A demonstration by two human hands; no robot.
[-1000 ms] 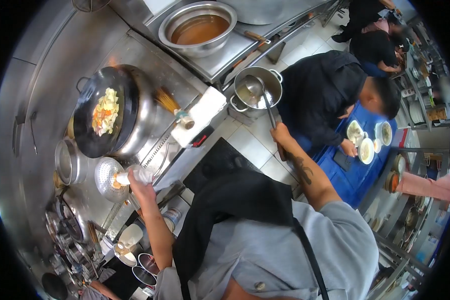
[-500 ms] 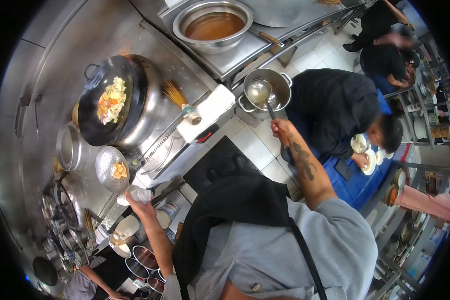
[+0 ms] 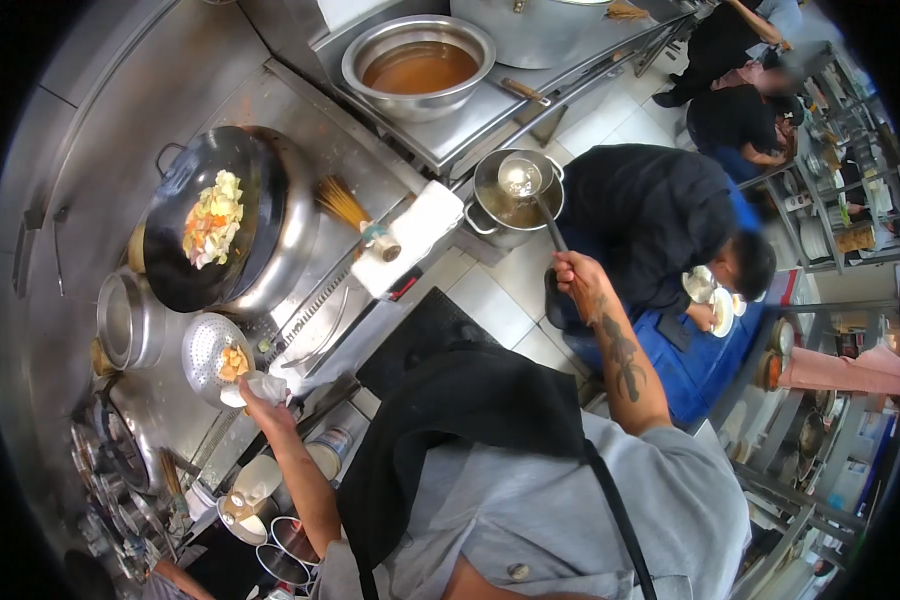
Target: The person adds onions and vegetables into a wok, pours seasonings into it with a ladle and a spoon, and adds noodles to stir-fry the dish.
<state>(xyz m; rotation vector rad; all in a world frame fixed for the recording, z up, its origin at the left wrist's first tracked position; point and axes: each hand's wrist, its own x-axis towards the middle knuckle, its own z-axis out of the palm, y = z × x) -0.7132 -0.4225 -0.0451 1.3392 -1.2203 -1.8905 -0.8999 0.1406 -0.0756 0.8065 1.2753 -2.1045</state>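
Observation:
My right hand is closed round the handle of a ladle, whose bowl is over or in a two-handled pot of liquid. A white cloth is gripped in my left hand, low on the left, beside a perforated strainer. Orange-brown chunks lie in the strainer; the cloth hides its handle, if any. Above the strainer, a black wok holds chopped vegetables.
A steel basin of brown liquid stands on the upper counter. A bamboo brush lies near a white cloth. A co-worker in black bends over bowls on a blue surface at right. Shelves stand beyond.
Between the earlier frames, my left hand drew back from the strainer's chunks; it is now close to the strainer's edge. The ladle's bowl shifted within the pot. The whole view has shifted slightly.

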